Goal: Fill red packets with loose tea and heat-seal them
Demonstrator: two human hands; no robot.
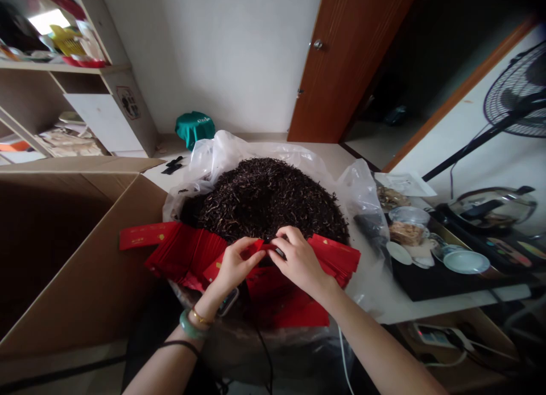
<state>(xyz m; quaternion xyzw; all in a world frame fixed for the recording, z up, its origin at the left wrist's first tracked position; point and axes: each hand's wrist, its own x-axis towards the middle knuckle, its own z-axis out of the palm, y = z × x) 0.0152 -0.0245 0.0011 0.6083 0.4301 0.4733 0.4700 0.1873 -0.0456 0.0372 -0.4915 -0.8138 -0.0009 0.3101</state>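
Pinching a red packet point(257, 246) narrowly: left hand point(234, 264), right hand point(297, 259).

Packets point(183, 255) before leaves point(294, 198), box point(115, 258) left, dishes point(467, 262) right

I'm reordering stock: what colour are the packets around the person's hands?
The packets are red, some with gold marks, best seen in the head view.

Only blurred, unreadable white lettering point(205, 120) on a green cover point(191, 132), gold marks point(160, 236) on red packets point(181, 255).
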